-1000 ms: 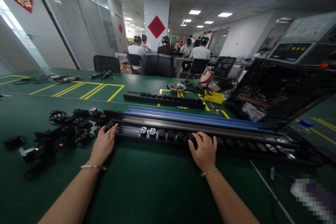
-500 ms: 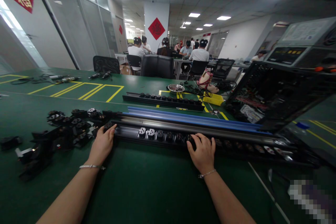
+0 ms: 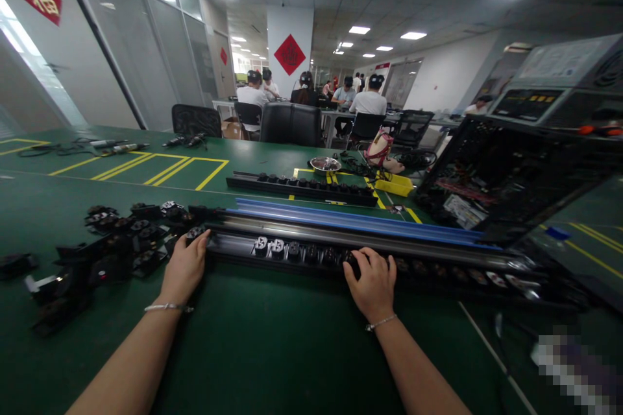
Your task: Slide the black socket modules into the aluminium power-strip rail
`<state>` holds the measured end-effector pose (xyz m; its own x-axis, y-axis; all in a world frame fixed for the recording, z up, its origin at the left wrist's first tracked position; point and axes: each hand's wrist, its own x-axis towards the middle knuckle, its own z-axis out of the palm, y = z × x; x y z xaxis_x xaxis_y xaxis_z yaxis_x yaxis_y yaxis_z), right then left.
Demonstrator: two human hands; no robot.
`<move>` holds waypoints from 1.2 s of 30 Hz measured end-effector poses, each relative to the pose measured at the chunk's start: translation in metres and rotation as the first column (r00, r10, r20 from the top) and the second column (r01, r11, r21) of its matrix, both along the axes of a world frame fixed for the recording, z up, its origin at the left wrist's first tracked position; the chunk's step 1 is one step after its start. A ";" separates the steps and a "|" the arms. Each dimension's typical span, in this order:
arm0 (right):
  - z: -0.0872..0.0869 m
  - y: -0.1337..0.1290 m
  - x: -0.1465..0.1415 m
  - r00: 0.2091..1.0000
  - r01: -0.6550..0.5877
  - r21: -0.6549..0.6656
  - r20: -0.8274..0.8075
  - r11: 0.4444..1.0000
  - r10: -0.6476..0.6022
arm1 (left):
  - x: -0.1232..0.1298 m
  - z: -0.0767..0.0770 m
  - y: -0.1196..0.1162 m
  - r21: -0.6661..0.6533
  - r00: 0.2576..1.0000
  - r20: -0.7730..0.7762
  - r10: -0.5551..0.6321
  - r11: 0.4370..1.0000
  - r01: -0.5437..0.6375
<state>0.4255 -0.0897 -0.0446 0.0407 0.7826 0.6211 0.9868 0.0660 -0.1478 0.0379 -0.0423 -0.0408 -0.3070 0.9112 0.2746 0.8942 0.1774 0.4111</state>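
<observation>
While hands (image 3: 372,282) line the rail (image 3: 231,245), wide green tabletop (image 3: 272,343) along near edge

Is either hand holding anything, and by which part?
Left hand: a black socket module, apparently by its near edge. Right hand partly covers another module; whether it grips it cannot be told.

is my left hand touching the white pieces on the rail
Apart: the head view shows bare rail between your left hand and the white pieces.
</observation>
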 end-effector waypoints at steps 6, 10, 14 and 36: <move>0.001 0.000 -0.001 1.000 0.004 -0.006 -0.003 1.000 -0.004 | 0.002 0.000 0.000 0.001 1.000 -0.006 0.015 1.000 -0.015; 0.002 -0.001 -0.003 1.000 0.003 -0.008 -0.003 1.000 -0.003 | 0.003 0.000 0.000 0.017 0.999 -0.009 0.034 0.999 -0.034; 0.004 -0.001 -0.004 1.000 0.010 -0.024 -0.006 1.000 -0.010 | 0.002 0.000 0.001 0.034 0.999 -0.024 0.026 0.999 -0.025; 0.003 -0.003 -0.002 0.998 0.039 0.023 0.045 0.999 -0.040 | -0.032 0.000 -0.001 0.010 0.985 0.057 0.162 0.987 -0.162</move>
<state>0.4237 -0.0929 -0.0420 0.0422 0.7671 0.6401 0.9944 0.0300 -0.1015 0.0059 -0.0436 -0.0403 -0.4656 0.8442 0.2657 0.8295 0.3116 0.4635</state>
